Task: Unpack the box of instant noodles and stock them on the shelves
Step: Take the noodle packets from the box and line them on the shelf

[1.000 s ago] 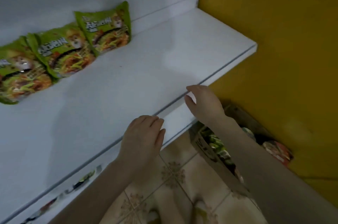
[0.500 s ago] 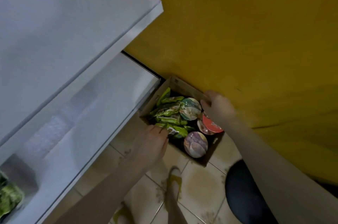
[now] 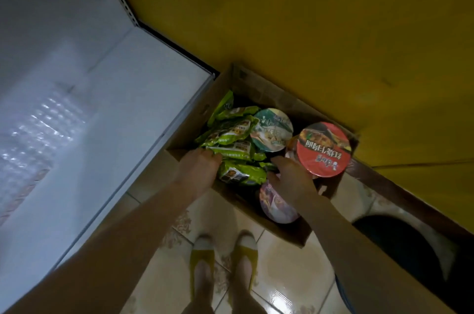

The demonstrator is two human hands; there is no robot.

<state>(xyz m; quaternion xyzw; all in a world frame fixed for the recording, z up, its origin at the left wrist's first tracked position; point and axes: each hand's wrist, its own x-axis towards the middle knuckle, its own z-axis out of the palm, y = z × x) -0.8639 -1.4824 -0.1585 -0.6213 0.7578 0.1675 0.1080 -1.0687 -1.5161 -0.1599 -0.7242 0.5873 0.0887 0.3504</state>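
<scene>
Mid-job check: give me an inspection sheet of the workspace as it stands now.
Surface: tiled floor, glossy; white shelf bare in view.
Job's things: open cardboard box on floor holding green noodle packets, teal-lid cup, red-lid cup, purple-lid cup.
Clutter: dark round object, lower right.
Grippers: left hand and right hand on the packets; grasp unclear.
Cables: nothing seen.
Surroundings: yellow wall.
</scene>
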